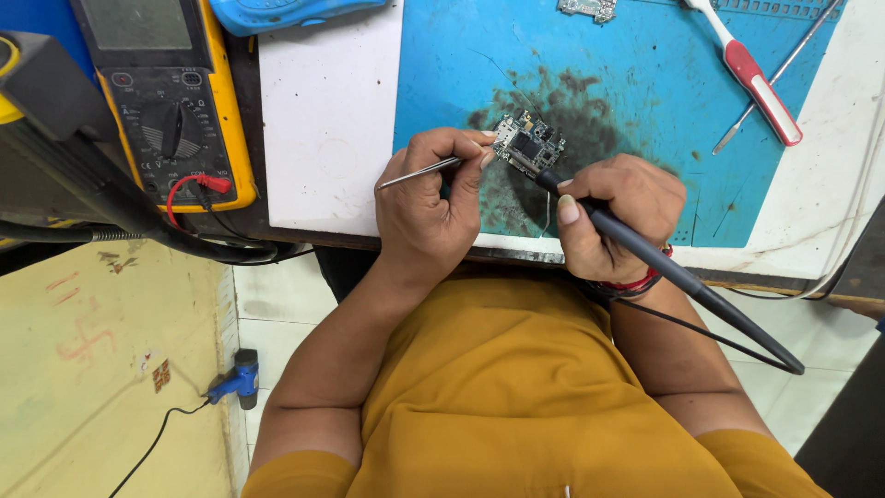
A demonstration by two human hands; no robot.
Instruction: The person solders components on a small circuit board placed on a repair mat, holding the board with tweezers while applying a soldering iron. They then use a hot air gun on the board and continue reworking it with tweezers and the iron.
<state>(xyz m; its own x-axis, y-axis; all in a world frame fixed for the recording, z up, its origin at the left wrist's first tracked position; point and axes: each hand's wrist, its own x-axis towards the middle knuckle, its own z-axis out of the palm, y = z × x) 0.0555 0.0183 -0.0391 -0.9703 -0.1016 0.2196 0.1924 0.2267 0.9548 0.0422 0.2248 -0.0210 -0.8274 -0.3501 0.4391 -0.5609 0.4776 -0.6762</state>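
Head view: small circuit board [527,141] lies on the scorched patch of the blue mat [636,101], between the two hands. Left hand [433,198] pinches tweezers [419,172], tips at the board's left edge; right hand [613,212] is clenched round a black soldering iron [673,272], tip touching the board's lower right. Open mat lies beyond the board; a red-handled tool [758,85] rests well apart at upper right, a yellow multimeter [171,101] far left.
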